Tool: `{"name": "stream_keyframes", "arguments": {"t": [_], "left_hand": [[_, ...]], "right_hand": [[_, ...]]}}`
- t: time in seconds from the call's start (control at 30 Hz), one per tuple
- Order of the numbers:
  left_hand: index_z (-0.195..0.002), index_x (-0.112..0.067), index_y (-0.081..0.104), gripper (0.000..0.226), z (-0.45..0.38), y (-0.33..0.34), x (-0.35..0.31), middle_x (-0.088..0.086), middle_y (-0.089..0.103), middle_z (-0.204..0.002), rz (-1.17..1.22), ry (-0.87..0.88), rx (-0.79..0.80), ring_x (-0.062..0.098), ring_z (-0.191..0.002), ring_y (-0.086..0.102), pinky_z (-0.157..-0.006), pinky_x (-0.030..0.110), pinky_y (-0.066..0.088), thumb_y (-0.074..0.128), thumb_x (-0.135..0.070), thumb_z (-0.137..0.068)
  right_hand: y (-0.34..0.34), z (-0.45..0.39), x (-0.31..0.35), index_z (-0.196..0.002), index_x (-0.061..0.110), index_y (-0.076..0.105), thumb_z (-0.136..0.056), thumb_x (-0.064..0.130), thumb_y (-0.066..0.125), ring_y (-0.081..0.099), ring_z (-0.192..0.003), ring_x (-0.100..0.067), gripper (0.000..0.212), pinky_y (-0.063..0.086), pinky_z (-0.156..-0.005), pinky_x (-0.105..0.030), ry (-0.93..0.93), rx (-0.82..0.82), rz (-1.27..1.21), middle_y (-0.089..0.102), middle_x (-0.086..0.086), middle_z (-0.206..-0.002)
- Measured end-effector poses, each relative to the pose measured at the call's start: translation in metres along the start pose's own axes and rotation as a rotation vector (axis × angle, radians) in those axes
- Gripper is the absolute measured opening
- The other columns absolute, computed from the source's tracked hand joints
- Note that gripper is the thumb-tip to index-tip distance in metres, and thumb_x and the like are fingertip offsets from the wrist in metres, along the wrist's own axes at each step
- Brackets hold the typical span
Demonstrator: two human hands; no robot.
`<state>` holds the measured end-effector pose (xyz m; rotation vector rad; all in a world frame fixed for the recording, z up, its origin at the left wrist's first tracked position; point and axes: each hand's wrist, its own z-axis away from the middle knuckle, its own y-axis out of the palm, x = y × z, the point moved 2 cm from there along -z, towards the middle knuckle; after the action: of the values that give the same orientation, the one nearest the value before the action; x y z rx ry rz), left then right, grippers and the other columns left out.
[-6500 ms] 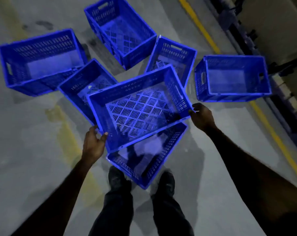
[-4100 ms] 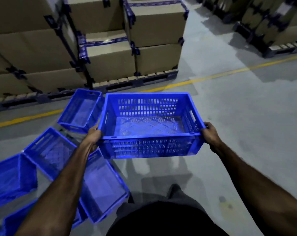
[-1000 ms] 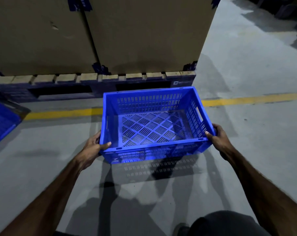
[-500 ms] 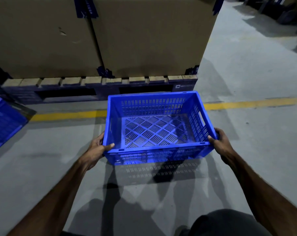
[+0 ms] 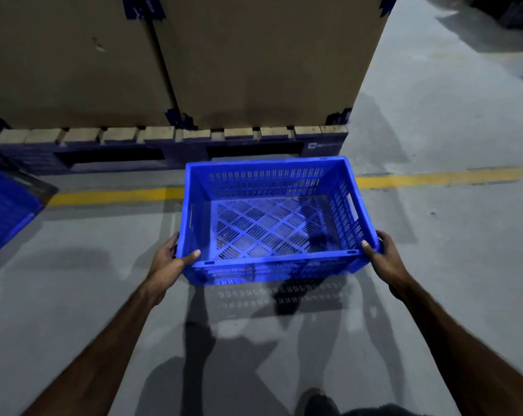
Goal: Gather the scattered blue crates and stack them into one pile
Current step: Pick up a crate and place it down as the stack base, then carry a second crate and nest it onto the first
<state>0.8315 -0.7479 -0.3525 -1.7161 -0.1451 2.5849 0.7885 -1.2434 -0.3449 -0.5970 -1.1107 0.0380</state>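
Head view: both hands, left hand (image 5: 167, 261) and right hand (image 5: 384, 259), clamp the near corners of the crate (image 5: 272, 217). It now sits lower, near the floor (image 5: 434, 265). Likely it starts the pile.

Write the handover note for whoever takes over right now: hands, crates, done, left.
Left hand: gripping the near left corner of the blue crate.
Right hand: gripping its near right corner.
The crate is empty, upright, low over the floor before the pallet of boxes.
Another crate shows at the left edge.
Done: no pile in view.
Left: set this down, stack the rest.
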Motion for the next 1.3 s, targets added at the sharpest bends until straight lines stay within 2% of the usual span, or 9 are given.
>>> {"name": "stream_keyframes", "arguments": {"t": [0.13, 0.23, 0.37, 0.5, 0.7, 0.9, 1.1, 1.2, 1.3], "left_hand": [[-0.159, -0.014, 0.033, 0.092, 0.047, 0.001, 0.001, 0.001, 0.056, -0.148, -0.172, -0.156, -0.201, 0.02, -0.117, 0.063, -0.097, 0.037, 0.05, 0.084, -0.031, -0.084], [-0.153, -0.023, 0.046, 0.087, 0.101, 0.005, -0.034, -0.013, 0.055, -0.141, -0.301, -0.115, -0.147, 0.018, -0.122, 0.057, -0.099, 0.031, 0.046, 0.089, -0.034, -0.078], [-0.152, -0.024, 0.046, 0.082, 0.169, 0.01, -0.115, -0.016, 0.052, -0.136, -0.372, -0.071, -0.082, 0.012, -0.128, 0.051, -0.104, 0.028, 0.041, 0.087, -0.026, -0.081], [-0.154, -0.024, 0.045, 0.084, 0.231, 0.004, -0.211, -0.008, 0.052, -0.151, -0.485, -0.001, -0.012, 0.013, -0.137, 0.05, -0.115, 0.033, 0.04, 0.085, -0.035, -0.081], [-0.152, -0.023, 0.048, 0.078, 0.352, -0.023, -0.339, -0.002, 0.053, -0.152, -0.482, 0.028, 0.013, 0.016, -0.139, 0.051, -0.115, 0.033, 0.039, 0.083, -0.037, -0.083], [-0.151, -0.026, 0.048, 0.088, 0.484, -0.059, -0.428, -0.004, 0.053, -0.153, -0.426, 0.024, -0.008, 0.015, -0.14, 0.049, -0.117, 0.038, 0.039, 0.073, -0.061, -0.074], [-0.153, -0.031, 0.044, 0.094, 0.576, -0.087, -0.455, -0.009, 0.048, -0.156, -0.375, 0.063, -0.045, 0.013, -0.142, 0.046, -0.117, 0.045, 0.04, 0.067, -0.072, -0.072], [-0.154, -0.032, 0.042, 0.086, 0.617, -0.101, -0.453, -0.011, 0.046, -0.157, -0.352, 0.097, -0.122, 0.012, -0.143, 0.044, -0.117, 0.045, 0.04, 0.071, -0.064, -0.079], [-0.154, -0.03, 0.043, 0.076, 0.648, -0.112, -0.446, -0.008, 0.046, -0.157, -0.351, 0.122, -0.216, 0.012, -0.143, 0.044, -0.118, 0.045, 0.039, 0.075, -0.049, -0.088]], "right_hand": [[-0.013, 0.045, 0.001, -0.155, 0.01, 0.031, -0.097, 0.037, 0.067, 0.054, -0.131, -0.031, 0.074, 0.044, -0.11, -0.047, 0.184, 0.007, 0.13, 0.047, -0.017, -0.154], [-0.027, 0.097, 0.033, -0.156, 0.01, 0.03, -0.095, 0.043, 0.067, 0.052, -0.136, -0.036, 0.079, 0.042, -0.112, -0.047, 0.183, 0.103, 0.268, 0.043, -0.018, -0.157], [-0.053, 0.159, 0.112, -0.156, 0.008, 0.033, -0.097, 0.041, 0.066, 0.046, -0.142, -0.032, 0.075, 0.04, -0.111, -0.042, 0.092, 0.195, 0.38, 0.043, -0.014, -0.159], [-0.089, 0.216, 0.203, -0.154, 0.01, 0.036, -0.098, 0.038, 0.065, 0.046, -0.142, -0.03, 0.069, 0.04, -0.11, -0.041, 0.016, 0.208, 0.357, 0.046, -0.012, -0.156], [-0.152, 0.322, 0.326, -0.154, 0.012, 0.037, -0.099, 0.042, 0.063, 0.046, -0.142, -0.028, 0.068, 0.041, -0.112, -0.044, 0.011, 0.187, 0.289, 0.046, -0.009, -0.157], [-0.207, 0.449, 0.417, -0.151, 0.013, 0.042, -0.099, 0.038, 0.064, 0.049, -0.139, -0.027, 0.061, 0.041, -0.109, -0.04, -0.011, 0.119, 0.179, 0.05, -0.008, -0.153], [-0.237, 0.546, 0.46, -0.147, 0.017, 0.046, -0.1, 0.033, 0.064, 0.051, -0.135, -0.023, 0.053, 0.043, -0.109, -0.039, -0.105, 0.123, 0.086, 0.054, 0.005, -0.142], [-0.246, 0.576, 0.462, -0.148, 0.019, 0.046, -0.1, 0.035, 0.064, 0.051, -0.136, -0.022, 0.054, 0.043, -0.112, -0.045, -0.126, 0.164, 0.077, 0.051, 0.013, -0.137], [-0.251, 0.589, 0.466, -0.15, 0.018, 0.044, -0.097, 0.046, 0.065, 0.049, -0.139, -0.021, 0.064, 0.041, -0.115, -0.046, -0.137, 0.213, 0.083, 0.051, 0.003, -0.151]]}}
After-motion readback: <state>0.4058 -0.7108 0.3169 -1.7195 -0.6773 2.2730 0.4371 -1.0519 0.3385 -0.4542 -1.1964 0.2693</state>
